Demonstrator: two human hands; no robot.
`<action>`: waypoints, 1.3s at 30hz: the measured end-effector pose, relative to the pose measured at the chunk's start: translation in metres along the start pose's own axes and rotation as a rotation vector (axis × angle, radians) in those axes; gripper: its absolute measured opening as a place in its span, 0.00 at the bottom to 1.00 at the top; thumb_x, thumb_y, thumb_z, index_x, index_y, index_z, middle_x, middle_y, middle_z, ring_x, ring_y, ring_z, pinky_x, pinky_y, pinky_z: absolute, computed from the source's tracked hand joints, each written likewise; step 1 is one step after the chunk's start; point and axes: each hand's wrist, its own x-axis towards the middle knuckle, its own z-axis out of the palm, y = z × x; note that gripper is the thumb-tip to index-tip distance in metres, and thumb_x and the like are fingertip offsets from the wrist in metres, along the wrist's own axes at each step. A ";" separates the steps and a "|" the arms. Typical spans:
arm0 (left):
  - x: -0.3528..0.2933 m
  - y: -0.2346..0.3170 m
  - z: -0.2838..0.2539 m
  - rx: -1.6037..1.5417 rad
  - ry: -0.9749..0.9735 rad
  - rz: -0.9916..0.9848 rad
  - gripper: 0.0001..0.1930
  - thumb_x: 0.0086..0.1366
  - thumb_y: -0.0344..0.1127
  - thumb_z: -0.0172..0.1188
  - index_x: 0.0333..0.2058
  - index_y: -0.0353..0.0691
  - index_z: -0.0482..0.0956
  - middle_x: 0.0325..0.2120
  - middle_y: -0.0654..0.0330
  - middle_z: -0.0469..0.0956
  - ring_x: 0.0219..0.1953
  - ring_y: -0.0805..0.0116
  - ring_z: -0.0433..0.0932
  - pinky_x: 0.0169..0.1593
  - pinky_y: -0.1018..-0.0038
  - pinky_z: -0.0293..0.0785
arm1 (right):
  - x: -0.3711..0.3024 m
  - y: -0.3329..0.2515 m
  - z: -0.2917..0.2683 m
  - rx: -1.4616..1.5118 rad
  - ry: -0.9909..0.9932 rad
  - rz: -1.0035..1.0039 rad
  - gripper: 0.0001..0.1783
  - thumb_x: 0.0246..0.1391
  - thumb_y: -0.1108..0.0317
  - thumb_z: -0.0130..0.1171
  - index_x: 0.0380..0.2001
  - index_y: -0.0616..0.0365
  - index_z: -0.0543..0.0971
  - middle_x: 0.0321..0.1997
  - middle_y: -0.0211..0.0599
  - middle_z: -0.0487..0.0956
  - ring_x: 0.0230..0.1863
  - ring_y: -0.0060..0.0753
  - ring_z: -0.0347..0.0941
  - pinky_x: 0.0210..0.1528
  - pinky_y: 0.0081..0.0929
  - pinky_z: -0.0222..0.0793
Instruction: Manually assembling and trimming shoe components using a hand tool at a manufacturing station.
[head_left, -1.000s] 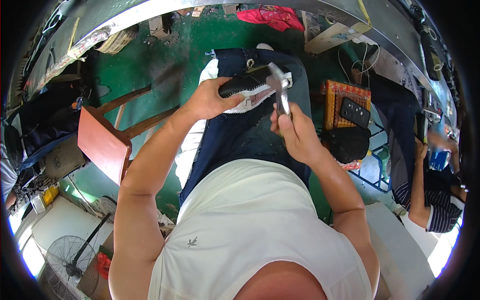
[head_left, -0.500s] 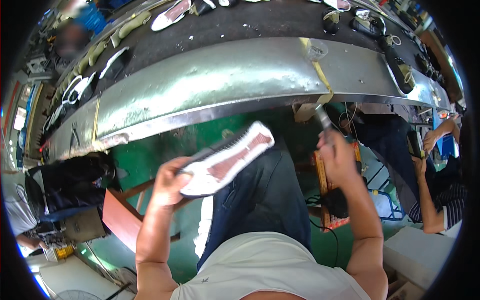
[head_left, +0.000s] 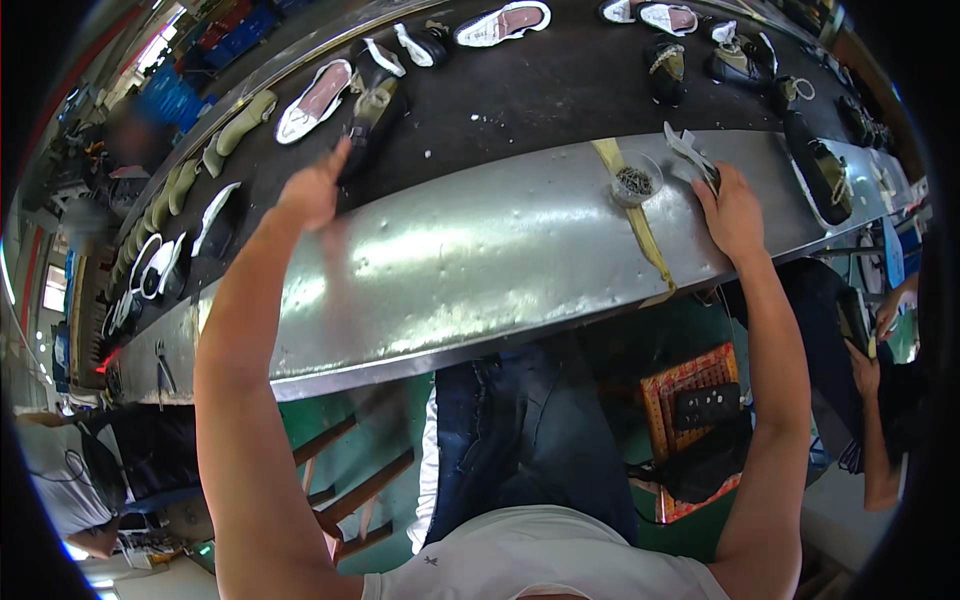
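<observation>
My left hand (head_left: 312,192), blurred by motion, reaches to the far left of the bench, its fingers closed at the near end of a black shoe (head_left: 372,115) with an olive-tan form inside. The shoe stands sole down among others. Over the metal strip, my right hand (head_left: 735,208) is closed round the dark handle end of a silver metal hand tool (head_left: 685,150); its exact kind is unclear. Left of that tool sits a clear round dish (head_left: 640,190) of small metal nails.
Several shoes, some with white-edged soles up (head_left: 315,100), line the dark bench top (head_left: 520,100). Yellow tape (head_left: 650,250) crosses the metal strip (head_left: 450,250). Pliers (head_left: 165,367) lie at its left end. Below are a wooden stool (head_left: 365,490) and a red-framed seat (head_left: 660,420). Co-workers sit on both sides.
Both hands have moved forward from above my lap to the bench. The shoe in my left hand has turned from sole up to sole down. My right hand has brought the tool beside the nail dish.
</observation>
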 end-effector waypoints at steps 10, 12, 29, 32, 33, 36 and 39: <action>0.176 0.059 0.005 -0.154 0.277 0.113 0.15 0.63 0.34 0.56 0.49 0.40 0.77 0.37 0.45 0.82 0.39 0.42 0.81 0.45 0.51 0.78 | 0.006 0.003 -0.005 0.027 0.009 0.034 0.24 0.57 0.58 0.64 0.49 0.65 0.75 0.43 0.53 0.78 0.44 0.57 0.76 0.49 0.45 0.70; 0.251 0.092 0.034 -0.241 0.341 0.174 0.21 0.65 0.38 0.58 0.56 0.38 0.73 0.52 0.45 0.77 0.52 0.44 0.77 0.55 0.57 0.74 | 0.005 0.002 -0.012 0.024 -0.012 0.080 0.24 0.57 0.59 0.65 0.49 0.65 0.75 0.43 0.52 0.79 0.44 0.57 0.75 0.49 0.45 0.70; 0.216 0.135 -0.019 -1.122 -0.085 -0.636 0.31 0.58 0.63 0.67 0.28 0.34 0.75 0.23 0.58 0.71 0.22 0.71 0.67 0.22 0.68 0.61 | 0.003 -0.003 -0.010 0.092 0.007 0.057 0.21 0.57 0.62 0.65 0.49 0.63 0.74 0.41 0.51 0.77 0.43 0.58 0.75 0.47 0.46 0.69; 0.049 0.116 -0.059 -0.692 0.037 -0.431 0.35 0.58 0.63 0.67 0.28 0.26 0.79 0.22 0.44 0.80 0.24 0.61 0.78 0.29 0.58 0.72 | -0.006 0.000 -0.007 0.057 0.092 -0.024 0.21 0.60 0.63 0.62 0.51 0.63 0.73 0.42 0.52 0.77 0.43 0.57 0.74 0.47 0.46 0.69; -0.004 0.131 -0.077 -0.581 0.028 -0.442 0.32 0.57 0.60 0.69 0.26 0.27 0.78 0.18 0.45 0.76 0.23 0.59 0.77 0.29 0.58 0.71 | -0.008 0.007 -0.003 0.067 0.085 -0.029 0.21 0.60 0.63 0.62 0.51 0.63 0.73 0.42 0.52 0.77 0.43 0.57 0.74 0.47 0.46 0.69; -0.145 0.146 -0.091 -0.328 0.086 -0.375 0.28 0.53 0.52 0.75 0.34 0.28 0.79 0.28 0.41 0.79 0.31 0.42 0.80 0.37 0.56 0.75 | -0.029 -0.006 -0.013 0.172 0.170 -0.038 0.21 0.59 0.65 0.63 0.51 0.64 0.73 0.41 0.51 0.76 0.43 0.55 0.74 0.46 0.42 0.70; -0.237 0.160 -0.089 -0.182 0.234 -0.429 0.29 0.54 0.45 0.75 0.46 0.27 0.77 0.40 0.40 0.79 0.41 0.40 0.79 0.46 0.57 0.76 | -0.090 -0.067 -0.061 0.415 0.099 -0.186 0.23 0.52 0.66 0.68 0.49 0.61 0.74 0.43 0.50 0.77 0.42 0.52 0.76 0.44 0.39 0.72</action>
